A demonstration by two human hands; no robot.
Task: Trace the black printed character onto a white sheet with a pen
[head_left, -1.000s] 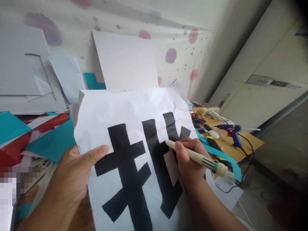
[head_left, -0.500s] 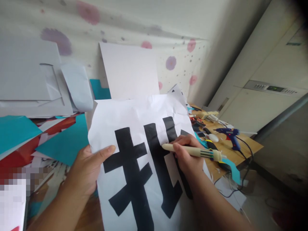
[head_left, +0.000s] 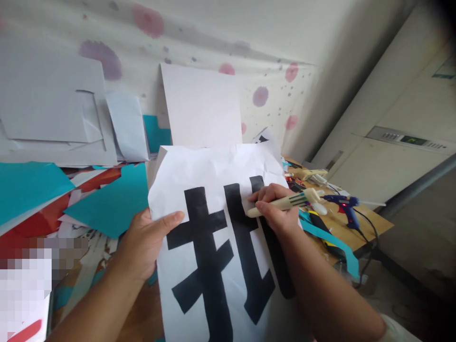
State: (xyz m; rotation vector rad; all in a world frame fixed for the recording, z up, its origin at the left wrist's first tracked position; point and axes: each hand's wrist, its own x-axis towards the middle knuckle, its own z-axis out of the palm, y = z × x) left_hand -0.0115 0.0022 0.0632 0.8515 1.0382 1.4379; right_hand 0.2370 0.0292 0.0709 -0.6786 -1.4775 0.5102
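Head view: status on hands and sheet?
Left hand grips sheet edge. Right hand holds pen, tip on black strokes. Nothing in the way.

Sheet (head_left: 213,171) btm cut off by frame edge

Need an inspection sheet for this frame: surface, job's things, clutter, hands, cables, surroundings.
Surface: wooden table, bare only at its right end.
Job's things: creased white sheet with thick black strokes, held up; cream pen with its tip on the strokes.
Clutter: teal paper, red paper and white sheets piled on the left; teal strip on the right.
Hands: left hand grips the sheet's left edge, thumb on the front; right hand holds the pen.
Cables: black cable runs from the blue glue gun over the table edge.
Surroundings: flower-print cloth behind; beige cabinet on the right.
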